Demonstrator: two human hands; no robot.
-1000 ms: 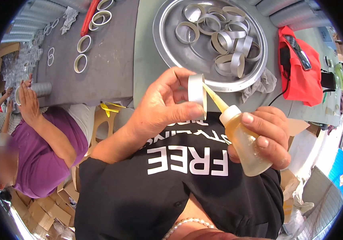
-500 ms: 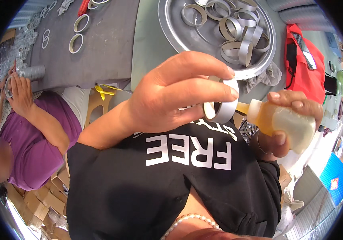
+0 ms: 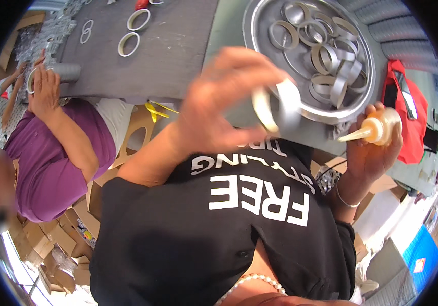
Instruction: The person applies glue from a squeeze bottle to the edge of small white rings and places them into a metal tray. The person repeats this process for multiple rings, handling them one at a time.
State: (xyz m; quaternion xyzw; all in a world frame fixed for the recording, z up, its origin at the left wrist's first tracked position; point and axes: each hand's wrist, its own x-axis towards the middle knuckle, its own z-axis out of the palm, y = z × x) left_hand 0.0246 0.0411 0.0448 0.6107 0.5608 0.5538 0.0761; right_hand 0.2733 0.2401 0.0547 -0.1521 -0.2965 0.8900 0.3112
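Note:
My left hand [image 3: 216, 104], blurred by motion, grips a wide silver-grey ring [image 3: 289, 104] between its thumb and fingers. The ring stands on edge just in front of the near rim of a round metal tray [image 3: 250, 30]. Several similar loose rings [image 3: 323, 58] lie heaped in that tray. On the right, my right hand [image 3: 374, 160] is wrapped round a squeeze bottle [image 3: 380, 125] with yellowish liquid. Its tapered nozzle [image 3: 354, 135] points left toward the ring, with a gap between them.
At left, a co-worker in a purple shirt [image 3: 58, 153] holds a stack of rings [image 3: 66, 72]. Two rings [image 3: 128, 44] lie on the dark tabletop [image 3: 173, 56]. A red bag [image 3: 408, 115] with a phone sits at right. Cardboard boxes [image 3: 38, 239] fill the lower left.
The bottle has moved away from the ring, and its nozzle has come away from it. My left hand has shifted the ring slightly. The whole view has moved a little.

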